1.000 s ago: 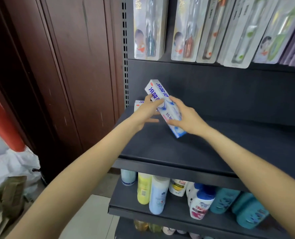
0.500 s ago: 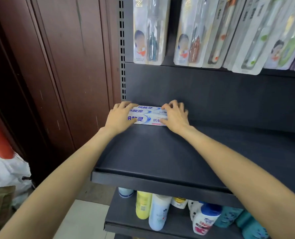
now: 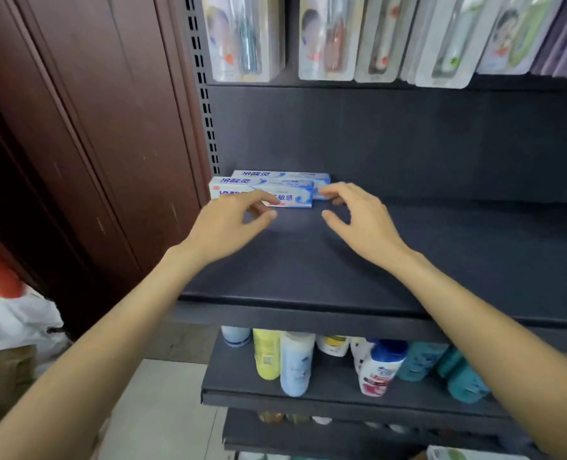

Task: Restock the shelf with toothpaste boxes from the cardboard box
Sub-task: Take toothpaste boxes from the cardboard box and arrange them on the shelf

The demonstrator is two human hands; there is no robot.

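1. I think I am at the end of one step: two toothpaste boxes lie at the back left of the shelf, and my hands hold nothing.
2. My left hand has loose, spread fingers. The front toothpaste box is just past them. I cannot tell if they touch it.
3. My right hand is spread too. Its fingertips are at the right end of the back toothpaste box, maybe touching.
4. Next I should get another box from the cardboard box. I cannot see that box here, so I must look down.
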